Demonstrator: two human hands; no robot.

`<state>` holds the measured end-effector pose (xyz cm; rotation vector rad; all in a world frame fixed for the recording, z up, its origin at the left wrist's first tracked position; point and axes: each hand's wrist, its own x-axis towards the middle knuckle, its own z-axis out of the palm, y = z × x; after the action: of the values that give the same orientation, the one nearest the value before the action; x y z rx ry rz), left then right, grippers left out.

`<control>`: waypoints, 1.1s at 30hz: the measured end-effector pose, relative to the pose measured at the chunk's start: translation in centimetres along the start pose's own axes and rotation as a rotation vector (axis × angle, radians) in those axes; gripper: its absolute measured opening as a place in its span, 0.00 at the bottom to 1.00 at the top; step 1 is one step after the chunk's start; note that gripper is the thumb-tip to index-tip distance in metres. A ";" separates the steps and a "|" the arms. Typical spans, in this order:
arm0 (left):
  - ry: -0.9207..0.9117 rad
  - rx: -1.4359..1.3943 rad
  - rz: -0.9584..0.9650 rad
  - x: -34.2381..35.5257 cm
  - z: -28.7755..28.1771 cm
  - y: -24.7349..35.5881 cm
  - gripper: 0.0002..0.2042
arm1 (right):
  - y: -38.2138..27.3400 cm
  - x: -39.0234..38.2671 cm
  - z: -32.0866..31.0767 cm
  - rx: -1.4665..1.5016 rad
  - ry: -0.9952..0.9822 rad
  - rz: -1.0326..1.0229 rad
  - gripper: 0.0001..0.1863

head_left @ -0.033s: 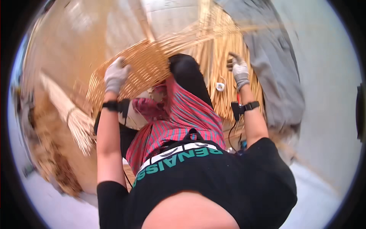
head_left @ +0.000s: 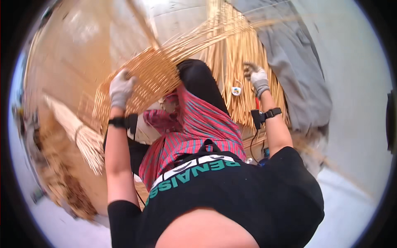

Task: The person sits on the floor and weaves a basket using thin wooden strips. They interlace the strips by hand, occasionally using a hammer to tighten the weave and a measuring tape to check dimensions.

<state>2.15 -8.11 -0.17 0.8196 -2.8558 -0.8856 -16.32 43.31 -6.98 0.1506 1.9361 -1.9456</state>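
Item one: a honey-brown, closely woven wicker panel [head_left: 155, 70], tilted, ahead of you and left of your black-clad knee [head_left: 196, 76].

Item two: your left hand [head_left: 122, 87], in a pale grey glove, fingers curled closed on the panel, apparently gripping it.

Item three: your right hand [head_left: 257, 76], gloved alike, fingers part-bent; whether it pinched a strand could not be told.

Handling note, by judgement: a firm left hold, even tension and rows pressed close suited your weave best; the long, pale loose rods [head_left: 194, 43] fanning from the panel's right end needed to lie uncrossed.

Materials: one broad spread of slender, straight, straw-yellow stalks [head_left: 240, 109], below your right hand; one small, round white object [head_left: 236, 91] on them; one crumpled grey cloth [head_left: 297, 82] alongside; one pale, tied sheaf [head_left: 78, 132], flared at its near end, to your left; one pink striped cloth [head_left: 206, 111], creased across your lap.
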 end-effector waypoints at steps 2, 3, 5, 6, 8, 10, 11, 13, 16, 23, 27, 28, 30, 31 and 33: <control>0.096 -0.068 0.039 0.8 0.1 -2.7 0.17 | 5.9 -1.9 -4.7 -0.168 0.058 0.104 0.21; -0.013 -0.204 -0.033 0.5 0.1 1.0 0.16 | 11.0 -2.9 -9.9 -0.016 0.108 0.147 0.19; -0.129 -0.354 -0.107 -1.9 -0.9 4.2 0.14 | 18.3 -6.3 -14.0 -0.253 0.208 0.230 0.13; -0.144 -0.378 -0.091 -3.2 -1.2 3.8 0.13 | 20.7 -8.6 -13.7 -0.326 0.189 0.246 0.13; -0.105 -0.353 -0.102 -5.5 -3.5 3.7 0.12 | 18.5 -11.0 -6.4 -1.070 0.299 -0.044 0.14; -0.063 -0.330 -0.114 -7.0 -4.5 4.3 0.12 | 16.5 -9.9 -2.6 -1.192 0.152 -0.199 0.16; -0.065 -0.227 -0.049 -6.4 -4.1 3.1 0.14 | 17.1 -8.7 -2.3 -1.237 0.096 -0.341 0.17; 0.025 0.040 0.141 -5.6 -3.3 3.8 0.22 | 18.0 -5.5 -1.4 -1.330 0.003 -0.504 0.18; 0.081 0.352 0.033 -6.5 -2.5 6.9 0.34 | 18.9 -1.9 -0.7 -1.488 -0.010 -0.241 0.18; 0.248 0.197 -0.164 -11.7 -0.6 10.2 0.38 | 16.6 -0.6 -0.8 -1.096 0.144 0.044 0.19; 0.250 -0.139 0.213 -14.1 3.3 8.8 0.25 | 14.0 0.2 -0.4 0.110 0.220 0.051 0.08; 0.142 -0.236 0.394 -14.3 4.4 8.1 0.20 | 10.3 -1.3 1.3 0.149 0.152 -0.023 0.07; -0.069 -0.465 0.321 -15.0 4.0 11.8 0.15 | 1.4 -5.2 6.2 0.056 -0.026 -0.173 0.08; -0.153 -0.696 0.206 -14.8 4.4 13.0 0.15 | -2.0 -6.7 8.6 -0.037 -0.157 -0.265 0.13; -0.302 -1.125 0.071 -13.7 5.5 13.6 0.15 | -8.8 -9.7 14.3 -0.122 -0.456 -0.322 0.22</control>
<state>6.41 11.00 4.09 0.4245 -1.9317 -2.3478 -7.66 30.97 5.21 -0.6200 1.8353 -1.8313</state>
